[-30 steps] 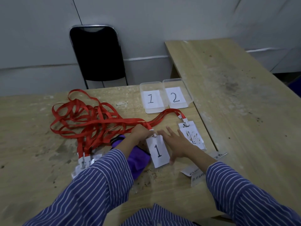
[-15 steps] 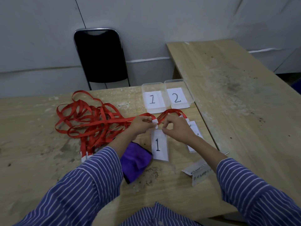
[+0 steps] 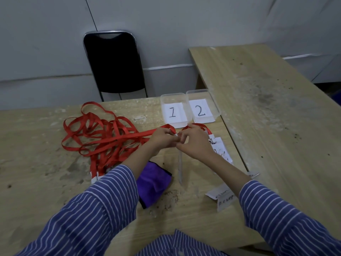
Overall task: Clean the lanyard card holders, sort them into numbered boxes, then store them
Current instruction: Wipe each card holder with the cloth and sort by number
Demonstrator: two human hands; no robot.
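Note:
My left hand (image 3: 163,138) and my right hand (image 3: 193,143) meet above the table, both pinching the clip end of a red lanyard (image 3: 129,137). Its card holder (image 3: 180,167) hangs below them, turned edge-on so its face is hidden. A pile of red lanyards (image 3: 97,133) lies to the left, with more card holders (image 3: 96,177) at its near end. Another card holder (image 3: 221,150), marked with scribbles, lies flat just right of my right hand. Two clear boxes stand at the back: box 1 (image 3: 164,97) and box 2 (image 3: 214,100). A purple cloth (image 3: 153,183) lies under my left forearm.
A black folding chair (image 3: 114,61) stands behind the table against the grey wall. A second wooden table (image 3: 276,108) adjoins on the right. Small paper slips (image 3: 221,197) with writing lie near my right forearm.
The card holder marked 1 has been lifted off the table and has turned edge-on. My right hand moved from lying flat beside it up to the clip, meeting my left hand.

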